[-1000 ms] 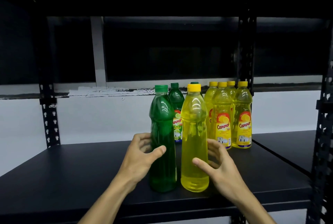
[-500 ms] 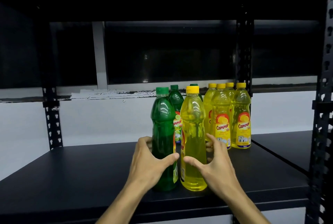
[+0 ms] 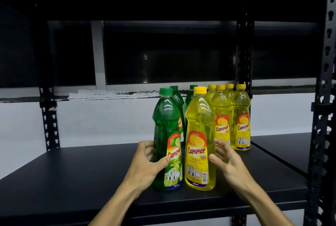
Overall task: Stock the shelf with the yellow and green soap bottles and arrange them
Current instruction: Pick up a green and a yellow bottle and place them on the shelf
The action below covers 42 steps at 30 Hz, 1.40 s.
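Observation:
A green soap bottle [image 3: 166,127] and a yellow soap bottle [image 3: 199,129] stand upright side by side near the front of the black shelf [image 3: 81,174], labels facing me. My left hand [image 3: 145,164] wraps the green bottle's lower left side. My right hand [image 3: 227,160] holds the yellow bottle's lower right side. Behind them stand two more green bottles [image 3: 177,102] and several yellow bottles [image 3: 241,116] in rows.
Black perforated uprights rise at the back left [image 3: 49,125], the back middle [image 3: 243,52] and the front right [image 3: 325,98]. A second shelf board [image 3: 283,145] adjoins on the right. A white wall and a dark window lie behind.
Both front bottles have been turned so their labels face me. My hands shifted from the fronts of the bottles to their outer sides.

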### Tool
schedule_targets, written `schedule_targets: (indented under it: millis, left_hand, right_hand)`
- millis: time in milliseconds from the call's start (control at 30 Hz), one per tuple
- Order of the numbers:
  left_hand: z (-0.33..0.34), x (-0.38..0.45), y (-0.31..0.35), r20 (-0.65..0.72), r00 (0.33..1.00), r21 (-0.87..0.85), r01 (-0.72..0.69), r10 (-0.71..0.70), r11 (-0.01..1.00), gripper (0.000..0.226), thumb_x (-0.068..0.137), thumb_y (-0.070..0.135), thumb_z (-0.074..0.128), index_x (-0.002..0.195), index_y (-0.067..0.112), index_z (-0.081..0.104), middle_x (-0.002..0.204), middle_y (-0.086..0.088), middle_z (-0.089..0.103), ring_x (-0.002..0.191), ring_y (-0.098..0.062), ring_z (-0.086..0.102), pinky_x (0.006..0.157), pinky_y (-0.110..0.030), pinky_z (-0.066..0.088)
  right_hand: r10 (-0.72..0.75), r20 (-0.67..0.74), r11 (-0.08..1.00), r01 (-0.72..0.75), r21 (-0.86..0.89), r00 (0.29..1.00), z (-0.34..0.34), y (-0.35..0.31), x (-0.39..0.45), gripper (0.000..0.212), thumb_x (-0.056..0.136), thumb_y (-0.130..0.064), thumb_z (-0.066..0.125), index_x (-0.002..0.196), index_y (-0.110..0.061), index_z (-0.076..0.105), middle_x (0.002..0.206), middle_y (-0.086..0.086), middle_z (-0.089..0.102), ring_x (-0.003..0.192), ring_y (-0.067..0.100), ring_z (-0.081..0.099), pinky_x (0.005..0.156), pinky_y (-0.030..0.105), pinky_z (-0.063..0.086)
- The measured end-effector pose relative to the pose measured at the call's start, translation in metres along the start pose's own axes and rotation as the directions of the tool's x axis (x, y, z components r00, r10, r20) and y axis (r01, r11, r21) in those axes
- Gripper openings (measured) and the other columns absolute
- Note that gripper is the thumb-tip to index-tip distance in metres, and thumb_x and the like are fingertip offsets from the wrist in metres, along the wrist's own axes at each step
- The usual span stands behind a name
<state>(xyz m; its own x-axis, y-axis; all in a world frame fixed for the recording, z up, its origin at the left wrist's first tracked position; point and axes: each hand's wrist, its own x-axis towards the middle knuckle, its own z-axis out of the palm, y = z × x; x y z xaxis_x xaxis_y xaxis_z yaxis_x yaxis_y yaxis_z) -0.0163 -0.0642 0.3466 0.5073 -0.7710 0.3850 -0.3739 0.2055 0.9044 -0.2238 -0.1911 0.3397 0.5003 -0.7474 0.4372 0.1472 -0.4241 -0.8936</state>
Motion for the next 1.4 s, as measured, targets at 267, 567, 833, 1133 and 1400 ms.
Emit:
schedule_targets:
  millis: [267, 567, 833, 1133, 1400]
  left_hand:
    - [0.0, -0.008, -0.006, 0.016, 1.0, 0.16, 0.011, -0.013, 0.987, 0.074, 0.077, 0.038, 0.08, 0.137, 0.036, 0.038, 0.138, 0.016, 0.046, 0.127, -0.003, 0.043, 0.105, -0.031, 0.04]
    - [0.026, -0.02, -0.008, -0.249, 0.952, 0.515, -0.024, 0.177, 0.857, 0.085, 0.061, 0.055, 0.085, 0.126, 0.03, 0.034, 0.119, 0.014, 0.049, 0.102, -0.004, 0.055, 0.079, -0.023, 0.05]
    - [0.041, 0.019, -0.012, -0.196, 0.977, 0.474, 0.021, 0.082, 0.88, 0.066, 0.07, 0.036, 0.084, 0.121, 0.026, 0.043, 0.116, 0.006, 0.052, 0.1, -0.011, 0.058, 0.082, -0.031, 0.055]
    - [0.069, 0.073, -0.021, -0.206, 0.978, 0.502, 0.092, 0.016, 0.86, 0.063, 0.075, 0.032, 0.08, 0.122, 0.023, 0.038, 0.113, -0.003, 0.055, 0.099, -0.021, 0.06, 0.069, -0.03, 0.051]
    - [0.081, 0.104, -0.029, -0.212, 0.977, 0.506, 0.122, -0.014, 0.854, 0.062, 0.08, 0.029, 0.078, 0.124, 0.02, 0.036, 0.115, -0.005, 0.047, 0.101, -0.021, 0.057, 0.069, -0.029, 0.052]
  right_hand:
    - [0.084, 0.034, 0.996, -0.083, -0.044, 0.996, 0.0, -0.006, -0.013, 0.071, 0.087, -0.039, 0.059, 0.149, -0.037, 0.024, 0.152, -0.014, 0.03, 0.132, 0.006, 0.034, 0.099, 0.025, 0.039]
    - [-0.234, -0.293, 0.793, 0.008, -0.609, 0.927, 0.036, -0.005, -0.018, 0.111, 0.065, -0.049, 0.083, 0.149, -0.029, 0.014, 0.138, -0.004, 0.032, 0.128, 0.014, 0.037, 0.094, 0.032, 0.046]
    - [-0.131, -0.241, 0.826, -0.028, -0.563, 0.962, 0.022, 0.004, 0.016, 0.097, 0.078, -0.024, 0.079, 0.151, -0.027, 0.015, 0.144, -0.003, 0.033, 0.133, 0.019, 0.037, 0.101, 0.042, 0.045]
    - [-0.124, -0.224, 0.749, -0.057, -0.66, 0.967, 0.022, 0.027, 0.078, 0.093, 0.082, -0.014, 0.072, 0.152, -0.012, 0.011, 0.143, 0.009, 0.033, 0.134, 0.027, 0.033, 0.106, 0.04, 0.038]
    - [-0.095, -0.246, 0.709, -0.108, -0.697, 0.964, 0.026, 0.04, 0.115, 0.093, 0.085, -0.015, 0.07, 0.152, -0.01, 0.006, 0.148, 0.009, 0.028, 0.138, 0.026, 0.027, 0.108, 0.037, 0.034]
